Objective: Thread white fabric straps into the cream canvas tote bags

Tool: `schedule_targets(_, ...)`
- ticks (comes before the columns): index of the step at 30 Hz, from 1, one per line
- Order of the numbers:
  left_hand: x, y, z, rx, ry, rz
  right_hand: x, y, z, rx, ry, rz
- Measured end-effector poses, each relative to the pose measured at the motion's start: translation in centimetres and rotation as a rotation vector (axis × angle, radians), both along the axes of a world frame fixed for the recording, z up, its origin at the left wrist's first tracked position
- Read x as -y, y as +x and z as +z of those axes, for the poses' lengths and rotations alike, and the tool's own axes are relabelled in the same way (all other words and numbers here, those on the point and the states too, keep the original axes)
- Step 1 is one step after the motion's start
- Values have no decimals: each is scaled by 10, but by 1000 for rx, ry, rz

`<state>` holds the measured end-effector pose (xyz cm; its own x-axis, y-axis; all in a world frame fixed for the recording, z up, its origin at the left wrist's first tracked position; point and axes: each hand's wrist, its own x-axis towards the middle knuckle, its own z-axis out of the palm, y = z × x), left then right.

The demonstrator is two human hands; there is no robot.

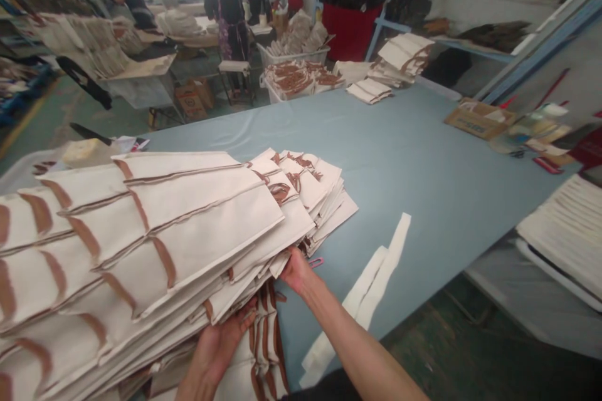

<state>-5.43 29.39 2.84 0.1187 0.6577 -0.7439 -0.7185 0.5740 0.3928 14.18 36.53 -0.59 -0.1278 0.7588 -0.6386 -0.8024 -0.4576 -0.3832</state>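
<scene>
A large fanned stack of cream canvas bags with brown handles (155,244) lies across the near left of the blue-grey table (414,156). My left hand (221,341) is under the stack's near edge, fingers curled up around the lower bags. My right hand (295,270) grips the right-hand corner of the stack, fingers tucked under the bag edges beside a small pink clip (316,261). Brown handles (263,344) hang down between my hands. Two cream fabric strips (376,282) lie on the table to the right of my right forearm.
Folded bag piles (404,56) and white bins of bags (296,78) stand at the table's far end. A cardboard box (480,118) and clutter sit at the right edge. White stacks (569,232) rest on a side surface. A person (228,9) stands far behind.
</scene>
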Motion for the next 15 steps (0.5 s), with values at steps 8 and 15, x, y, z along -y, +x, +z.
schedule_targets(8,4,4,-2,37,112,14,29,4,4,112,-23,50)
schedule_targets(15,3,0,1,84,49,-10,70,56,-7,410,-98,50)
